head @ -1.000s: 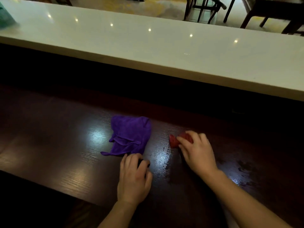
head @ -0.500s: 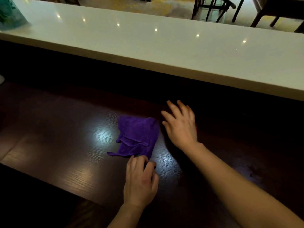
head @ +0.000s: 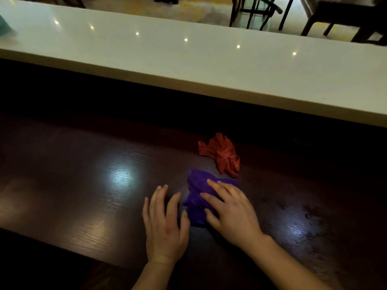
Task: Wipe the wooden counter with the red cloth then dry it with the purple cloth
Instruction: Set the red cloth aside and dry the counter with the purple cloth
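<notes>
The dark wooden counter fills the lower half of the view. A crumpled red cloth lies on it, free of both hands. Just in front of it sits the bunched purple cloth. My right hand lies on top of the purple cloth, fingers spread and pressing it down. To the left of the cloth, my left hand rests flat on the wood with its fingers apart, holding nothing.
A raised white countertop runs across the back, above a dark gap. Chair and table legs stand on the floor beyond it. A teal object shows at the far left edge. Wet smears glisten at right.
My right hand let go of the red cloth, which now lies at the back, and came down onto the purple cloth. My left hand released the purple cloth's corner and flattened beside it.
</notes>
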`<state>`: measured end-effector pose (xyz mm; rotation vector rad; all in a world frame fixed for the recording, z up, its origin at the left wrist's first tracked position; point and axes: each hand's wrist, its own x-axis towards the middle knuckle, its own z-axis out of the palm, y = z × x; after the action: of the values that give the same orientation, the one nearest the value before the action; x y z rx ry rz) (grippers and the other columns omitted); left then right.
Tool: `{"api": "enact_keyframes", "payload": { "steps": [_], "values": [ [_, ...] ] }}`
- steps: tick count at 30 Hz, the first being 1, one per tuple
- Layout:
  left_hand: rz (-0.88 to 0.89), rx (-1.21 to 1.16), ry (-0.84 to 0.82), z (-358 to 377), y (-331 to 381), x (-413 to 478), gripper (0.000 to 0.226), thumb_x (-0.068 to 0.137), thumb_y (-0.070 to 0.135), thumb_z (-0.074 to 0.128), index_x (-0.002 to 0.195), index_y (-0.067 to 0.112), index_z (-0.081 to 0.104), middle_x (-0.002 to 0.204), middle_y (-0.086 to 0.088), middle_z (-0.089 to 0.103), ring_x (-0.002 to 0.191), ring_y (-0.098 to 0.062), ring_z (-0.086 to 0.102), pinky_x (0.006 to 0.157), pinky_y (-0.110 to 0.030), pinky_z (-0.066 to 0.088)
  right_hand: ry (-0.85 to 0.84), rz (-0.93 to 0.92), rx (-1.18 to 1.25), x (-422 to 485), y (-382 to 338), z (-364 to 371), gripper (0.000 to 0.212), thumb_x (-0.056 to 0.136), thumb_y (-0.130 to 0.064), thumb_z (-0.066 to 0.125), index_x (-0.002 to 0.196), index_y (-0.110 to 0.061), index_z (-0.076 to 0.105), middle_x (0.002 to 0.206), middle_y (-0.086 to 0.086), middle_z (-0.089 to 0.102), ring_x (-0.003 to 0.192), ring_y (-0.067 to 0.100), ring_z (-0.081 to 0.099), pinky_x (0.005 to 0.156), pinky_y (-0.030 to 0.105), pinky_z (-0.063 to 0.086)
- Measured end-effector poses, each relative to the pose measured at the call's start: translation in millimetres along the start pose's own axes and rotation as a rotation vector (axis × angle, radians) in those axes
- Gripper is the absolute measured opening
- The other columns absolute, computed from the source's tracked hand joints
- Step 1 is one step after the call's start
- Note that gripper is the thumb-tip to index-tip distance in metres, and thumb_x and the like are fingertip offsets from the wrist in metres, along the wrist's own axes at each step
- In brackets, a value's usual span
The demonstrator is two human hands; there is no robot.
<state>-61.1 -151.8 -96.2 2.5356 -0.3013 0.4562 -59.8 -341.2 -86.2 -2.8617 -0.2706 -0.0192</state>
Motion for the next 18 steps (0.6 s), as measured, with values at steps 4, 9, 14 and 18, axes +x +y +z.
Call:
{"api": "enact_keyframes", "payload": {
  "steps": [4, 9, 14, 18],
  "values": [
    [-0.029, 0.043, -0.086, 1, 4, 1, 0.043, 0.086, 0.029, 0.047, 0.118, 0.007, 0.065, 0.136, -0.021, 0.054, 0.131, -0.038, 0.046, 0.103, -0.065, 0.036, 0.002, 0.213, -0.046, 40, -2, 0, 0.059, 0.084, -0.046, 0.049, 0.139, -0.027, 0.051, 0.155, 0.010, 0.040, 0.137, 0.032, 0.039, 0.118, 0.045, 0.026],
    [-0.049, 0.034, -0.113, -1, 3, 3, 0.043, 0.086, 0.030, 0.046, 0.119, 0.008, 0.065, 0.136, -0.019, 0.054, 0.130, -0.037, 0.047, 0.100, -0.062, 0.039, -0.040, 0.338, -0.121, 87, -8, 14, 0.074, 0.091, -0.070, 0.031, 0.151, -0.026, 0.032, 0.163, 0.017, 0.014, 0.149, 0.036, 0.013, 0.122, 0.049, 0.007],
    [-0.027, 0.013, -0.107, -1, 1, 1, 0.044, 0.087, 0.031, 0.045, 0.120, 0.009, 0.065, 0.134, -0.018, 0.057, 0.128, -0.036, 0.049, 0.100, -0.062, 0.039, -0.028, 0.134, -0.091, 13, -6, 13, 0.056, 0.095, -0.055, 0.039, 0.148, -0.037, 0.036, 0.164, 0.004, 0.018, 0.150, 0.029, 0.017, 0.121, 0.048, 0.013],
    [-0.021, 0.019, -0.170, 0, -2, 1, 0.045, 0.089, 0.033, 0.042, 0.122, 0.012, 0.064, 0.136, -0.014, 0.056, 0.132, -0.032, 0.046, 0.103, -0.064, 0.034, -0.032, -0.043, -0.091, -112, -1, 24, 0.063, 0.088, -0.054, 0.052, 0.147, -0.040, 0.036, 0.164, 0.003, 0.022, 0.148, 0.028, 0.025, 0.115, 0.049, 0.025]
  ]
}}
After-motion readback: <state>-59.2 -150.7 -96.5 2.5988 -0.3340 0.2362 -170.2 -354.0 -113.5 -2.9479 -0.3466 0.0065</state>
